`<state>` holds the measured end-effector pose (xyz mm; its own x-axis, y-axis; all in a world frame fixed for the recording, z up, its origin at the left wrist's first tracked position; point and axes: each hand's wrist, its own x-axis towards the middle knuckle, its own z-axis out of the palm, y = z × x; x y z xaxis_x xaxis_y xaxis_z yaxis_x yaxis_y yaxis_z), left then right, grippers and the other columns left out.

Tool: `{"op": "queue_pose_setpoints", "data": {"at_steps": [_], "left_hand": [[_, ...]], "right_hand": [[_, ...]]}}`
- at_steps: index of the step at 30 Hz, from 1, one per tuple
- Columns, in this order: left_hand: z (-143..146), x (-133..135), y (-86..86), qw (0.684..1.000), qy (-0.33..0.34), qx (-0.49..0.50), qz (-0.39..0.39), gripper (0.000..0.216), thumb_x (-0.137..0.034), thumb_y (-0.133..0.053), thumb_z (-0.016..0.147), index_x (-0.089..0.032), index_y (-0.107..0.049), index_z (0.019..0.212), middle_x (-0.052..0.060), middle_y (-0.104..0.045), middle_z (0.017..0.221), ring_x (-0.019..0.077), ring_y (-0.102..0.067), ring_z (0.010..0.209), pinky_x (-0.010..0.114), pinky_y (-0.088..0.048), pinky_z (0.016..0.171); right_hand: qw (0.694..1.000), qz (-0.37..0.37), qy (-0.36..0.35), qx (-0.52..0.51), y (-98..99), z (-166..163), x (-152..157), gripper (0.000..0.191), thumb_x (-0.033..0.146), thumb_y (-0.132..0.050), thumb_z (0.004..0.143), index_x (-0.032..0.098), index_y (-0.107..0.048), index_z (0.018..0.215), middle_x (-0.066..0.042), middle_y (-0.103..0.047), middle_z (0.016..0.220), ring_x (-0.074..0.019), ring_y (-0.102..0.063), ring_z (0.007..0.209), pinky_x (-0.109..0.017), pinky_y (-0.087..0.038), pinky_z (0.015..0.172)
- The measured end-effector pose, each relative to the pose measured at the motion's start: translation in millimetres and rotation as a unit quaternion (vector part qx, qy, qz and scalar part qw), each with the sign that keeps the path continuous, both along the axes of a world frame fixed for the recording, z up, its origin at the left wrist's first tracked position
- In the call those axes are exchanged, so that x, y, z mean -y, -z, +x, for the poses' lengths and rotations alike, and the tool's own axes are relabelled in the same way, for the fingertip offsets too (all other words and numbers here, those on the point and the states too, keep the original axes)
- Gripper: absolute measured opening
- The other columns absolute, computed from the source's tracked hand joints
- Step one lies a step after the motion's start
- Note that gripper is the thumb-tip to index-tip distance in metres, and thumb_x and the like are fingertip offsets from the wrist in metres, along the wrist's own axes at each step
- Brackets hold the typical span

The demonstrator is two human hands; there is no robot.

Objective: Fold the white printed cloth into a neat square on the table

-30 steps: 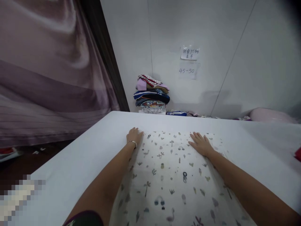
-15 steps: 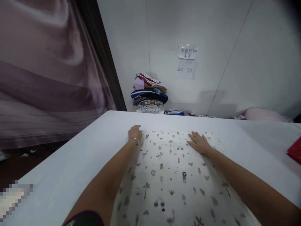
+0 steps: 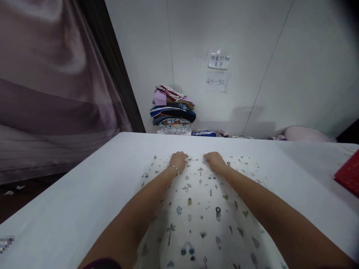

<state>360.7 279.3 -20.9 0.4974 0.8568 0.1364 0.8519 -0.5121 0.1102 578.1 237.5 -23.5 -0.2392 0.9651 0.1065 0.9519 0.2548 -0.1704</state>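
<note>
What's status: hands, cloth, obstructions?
Left hand, right hand: at far edge of printed cloth. Cloth lies over white table. Red item at right, apart from cloth; no obstruction seen.

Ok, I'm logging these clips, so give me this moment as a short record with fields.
Left hand: on patterned cloth, near far edge; grip unclear
Right hand: same edge, apart from left; grip unclear
Cloth: white, small printed motifs, on the white table
Beyond table: stack of folded fabrics
Wall: two paper notes
Right side: red object, partly cut off
</note>
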Motion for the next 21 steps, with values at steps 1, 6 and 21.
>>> {"op": "queue_pose_setpoints", "data": {"at_steps": [1,6,21], "left_hand": [[0.8,0.9,-0.4,1.0,0.001,0.001,0.003,0.024,-0.016,-0.052,0.079,-0.022,-0.06,0.1,0.005,-0.058,0.102,0.0215,-0.048,0.102,0.035,-0.034,0.088],[2.7,8.8,-0.3,1.0,0.016,0.006,0.025,0.022,-0.007,-0.048,0.076,-0.019,-0.058,0.091,0.006,-0.058,0.1,0.0204,-0.048,0.099,0.033,-0.035,0.084],[-0.9,12.0,-4.4,0.999,0.033,0.017,0.023,0.022,-0.013,-0.047,0.08,-0.02,-0.05,0.1,0.004,-0.058,0.104,0.0179,-0.055,0.094,0.032,-0.035,0.084]], "right_hand": [[1.0,0.014,0.0,0.007,0.3,-1.3,0.8,0.03,0.01,-0.043,0.082,0.018,-0.062,0.104,-0.009,-0.062,0.103,-0.021,-0.049,0.103,-0.034,-0.028,0.092],[0.997,0.068,0.007,0.026,2.3,-2.3,7.0,0.025,0.01,-0.045,0.081,0.017,-0.063,0.098,-0.009,-0.059,0.098,-0.021,-0.047,0.094,-0.031,-0.032,0.082],[0.997,0.068,0.018,-0.013,8.1,2.5,5.3,0.018,0.015,-0.044,0.084,0.016,-0.057,0.096,-0.009,-0.061,0.099,-0.0203,-0.05,0.096,-0.031,-0.031,0.084]]}}
